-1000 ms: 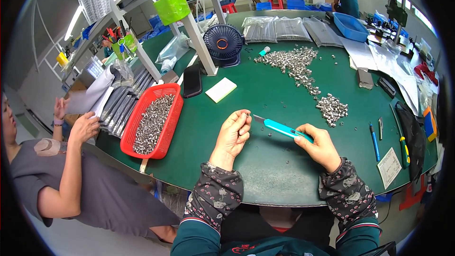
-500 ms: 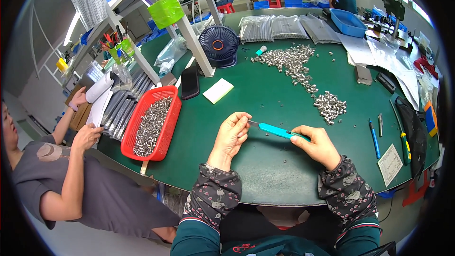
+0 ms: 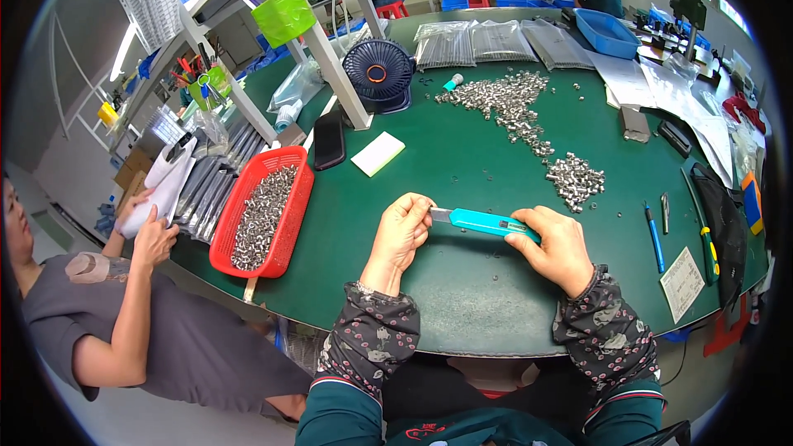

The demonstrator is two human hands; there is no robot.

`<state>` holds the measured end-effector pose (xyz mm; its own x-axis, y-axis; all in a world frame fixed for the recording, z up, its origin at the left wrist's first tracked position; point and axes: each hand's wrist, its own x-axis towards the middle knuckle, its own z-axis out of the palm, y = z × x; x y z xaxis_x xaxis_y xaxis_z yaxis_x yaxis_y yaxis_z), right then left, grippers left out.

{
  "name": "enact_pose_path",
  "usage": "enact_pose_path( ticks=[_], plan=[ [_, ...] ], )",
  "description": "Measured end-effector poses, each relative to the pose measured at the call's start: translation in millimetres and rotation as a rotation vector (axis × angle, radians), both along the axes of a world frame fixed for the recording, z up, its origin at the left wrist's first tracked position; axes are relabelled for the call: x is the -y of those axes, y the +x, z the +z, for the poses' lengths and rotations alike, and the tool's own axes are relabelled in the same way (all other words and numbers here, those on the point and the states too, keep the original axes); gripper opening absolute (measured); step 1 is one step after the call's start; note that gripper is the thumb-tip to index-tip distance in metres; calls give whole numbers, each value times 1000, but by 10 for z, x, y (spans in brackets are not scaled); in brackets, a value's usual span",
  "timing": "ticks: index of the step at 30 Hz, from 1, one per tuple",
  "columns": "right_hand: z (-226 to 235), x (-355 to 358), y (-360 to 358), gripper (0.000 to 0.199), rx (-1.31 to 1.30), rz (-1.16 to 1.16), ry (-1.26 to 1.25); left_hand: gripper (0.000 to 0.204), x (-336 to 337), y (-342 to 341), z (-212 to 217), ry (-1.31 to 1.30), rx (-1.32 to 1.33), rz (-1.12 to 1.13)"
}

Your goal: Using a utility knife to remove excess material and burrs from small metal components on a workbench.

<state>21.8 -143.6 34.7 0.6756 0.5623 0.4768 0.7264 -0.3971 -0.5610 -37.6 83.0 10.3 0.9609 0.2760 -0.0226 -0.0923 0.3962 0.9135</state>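
Note:
My right hand (image 3: 553,248) is closed round the rear of a teal utility knife (image 3: 481,223), with its blade pointing left. Thumb and fingers of my left hand (image 3: 399,233) pinch together right at the blade's tip. Whatever sits between those fingertips is too small and hidden to name. Both hands are above the near middle of the green table (image 3: 487,326). Beyond them lie a small heap of silvery metal ring-like parts (image 3: 575,182) and a larger spread of the same kind of parts (image 3: 504,106).
Left of my hands stands a red basket (image 3: 296,219) of small metal parts. A phone (image 3: 329,140), a pale notepad (image 3: 377,154) and a fan (image 3: 378,74) lie beyond. A blue pen (image 3: 654,238) and a screwdriver (image 3: 709,252) are at right. A co-worker (image 3: 124,314) handles papers at left.
The knife has rolled so that more of its flat side and blade shows, with both hands staying nearly in place. At left, the co-worker's papers and raised hand have come lower.

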Motion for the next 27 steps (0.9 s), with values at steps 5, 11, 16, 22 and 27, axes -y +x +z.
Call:
enact_pose_path(
  ticks=[5,11,16,22,27],
  plan=[
    [-10,1,1,24,43,-6,-1,21,4,1,-2,21,-32,13],
    [-20,6,17,23,104,-4,-10,22,7,8,-2,53,-72,21],
    [4,-5,10,23,222,12,21,26,-7,-6,16,-8,-148,4],
    [-35,14,71,23,199,-48,120,21,-29,-5,-21,-95,-65,-66],
    [-73,-10,41,22,127,-18,91,16,-39,9,-36,-141,-2,-26]
  ],
)
